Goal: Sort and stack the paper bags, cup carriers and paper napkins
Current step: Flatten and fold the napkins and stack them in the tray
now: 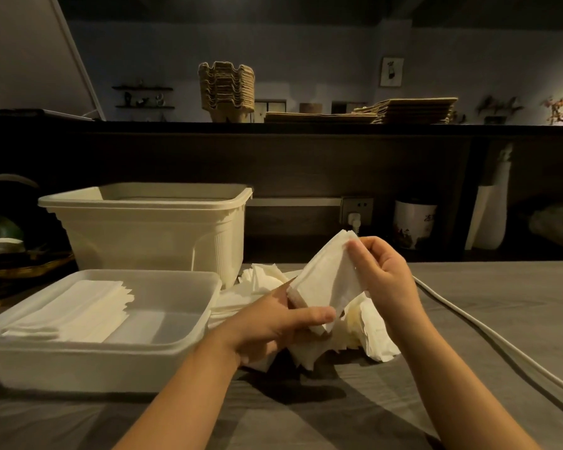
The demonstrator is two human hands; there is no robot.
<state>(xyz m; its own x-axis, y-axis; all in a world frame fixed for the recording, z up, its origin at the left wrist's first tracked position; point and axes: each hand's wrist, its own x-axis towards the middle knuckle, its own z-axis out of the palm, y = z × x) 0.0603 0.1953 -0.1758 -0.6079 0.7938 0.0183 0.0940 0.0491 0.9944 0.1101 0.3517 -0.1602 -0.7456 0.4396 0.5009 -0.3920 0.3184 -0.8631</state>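
Two hands, one item. Left hand [273, 319] pinches the lower corner of a folded white napkin [325, 280], thumb on top, fingers under. Right hand [381, 274] pinches the top corner, other fingers curled. Napkin is held in the air, tilted, over a loose napkin heap [368, 336] on the desk [468, 303]. Single sheet or several: cannot tell.

Surroundings, taken from the hands:
- Shallow tray [189, 347] at 9 o'clock, w/ a napkin stack [75, 310] in its left part.
- Tall bin [150, 235] at 11 o'clock.
- Shelf [306, 126] at 12 o'clock carries cup carriers [226, 89], nested, and paper bags [410, 110], piled flat.
- White cable [501, 345] crosses the desk at 3 to 5 o'clock.

Risks, as judged:
1. Tear. Thin paper held at two opposite corners; any pull apart while squaring it could rip it or open the fold.
2. Skewed stack. Near edges of the tray stack look staggered; a napkin set down off-line would probably fan it further, and it may need re-squaring.
3. Drag-along. Heap is crumpled w/ sheets overlapping; lifting from it may carry extra sheets, or push some toward the near desk edge.
4. Cable snag. Right forearm is near the cable; a wide sweep toward 3 o'clock could catch it. Low likelihood.
5. Dim light. Misaligned edges are hard to spot, so errors may go unnoticed.
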